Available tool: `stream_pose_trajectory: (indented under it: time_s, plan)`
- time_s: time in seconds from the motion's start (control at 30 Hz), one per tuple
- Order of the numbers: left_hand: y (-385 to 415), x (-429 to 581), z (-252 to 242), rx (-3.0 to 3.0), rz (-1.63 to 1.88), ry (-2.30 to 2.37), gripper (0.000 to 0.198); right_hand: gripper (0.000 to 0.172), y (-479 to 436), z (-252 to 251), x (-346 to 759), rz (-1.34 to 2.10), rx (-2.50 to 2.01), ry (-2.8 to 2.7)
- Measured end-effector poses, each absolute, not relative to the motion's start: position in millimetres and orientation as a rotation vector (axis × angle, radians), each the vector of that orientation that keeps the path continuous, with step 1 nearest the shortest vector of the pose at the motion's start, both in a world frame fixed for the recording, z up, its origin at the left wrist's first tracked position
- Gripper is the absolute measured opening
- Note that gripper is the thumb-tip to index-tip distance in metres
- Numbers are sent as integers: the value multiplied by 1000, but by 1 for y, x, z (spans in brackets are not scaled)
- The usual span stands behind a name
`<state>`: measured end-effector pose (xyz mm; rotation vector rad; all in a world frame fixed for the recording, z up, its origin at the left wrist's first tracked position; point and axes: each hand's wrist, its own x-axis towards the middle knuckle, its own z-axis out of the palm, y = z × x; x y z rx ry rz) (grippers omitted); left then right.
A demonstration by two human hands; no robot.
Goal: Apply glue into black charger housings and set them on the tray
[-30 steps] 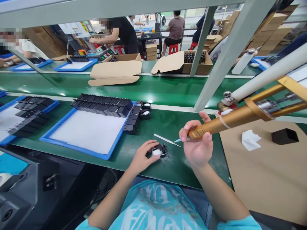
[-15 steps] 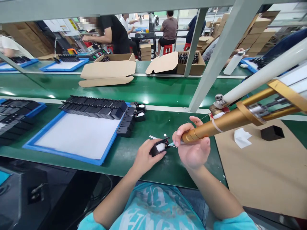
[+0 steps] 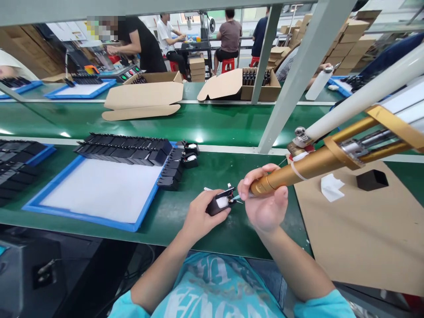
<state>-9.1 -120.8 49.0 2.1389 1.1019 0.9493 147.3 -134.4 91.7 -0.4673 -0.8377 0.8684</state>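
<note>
In the head view my left hand [image 3: 200, 216] is closed around a small black case [image 3: 214, 206] with a white part inside, tilted just above the green bench. Wires and small parts show at the case's exposed right end. My right hand [image 3: 265, 198] grips the front of a gold cylindrical tool [image 3: 281, 177], with thumb and fingers around it. A thin teal tip [image 3: 236, 197] sticks out from the tool and reaches the case's exposed end. Whether it touches the parts inside is too small to make out.
A blue-rimmed tray [image 3: 139, 221] with rows of black cases [image 3: 126, 148] lies left. More cases [image 3: 170, 172] stand at its right edge. A cardboard sheet [image 3: 361, 234] on the right carries crumpled white paper [image 3: 331, 187] and a black box [image 3: 372, 179]. A metal post [image 3: 298, 79] rises ahead.
The view has shifted slightly, so the bench things sit a little further left. Both hands keep their grips, and the teal tip stays at the case's end.
</note>
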Motion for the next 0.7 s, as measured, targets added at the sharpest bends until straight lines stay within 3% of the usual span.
stream_pose_trajectory:
  time_s: [0.4, 0.7]
  plan:
    - [-118, 0, 34, 2042, 844, 1165, 35, 45, -134, 95, 147, 859, -540, -848]
    - [-123, 22, 33, 2083, 850, 1077, 34, 45, -136, 95, 147, 880, -517, -838]
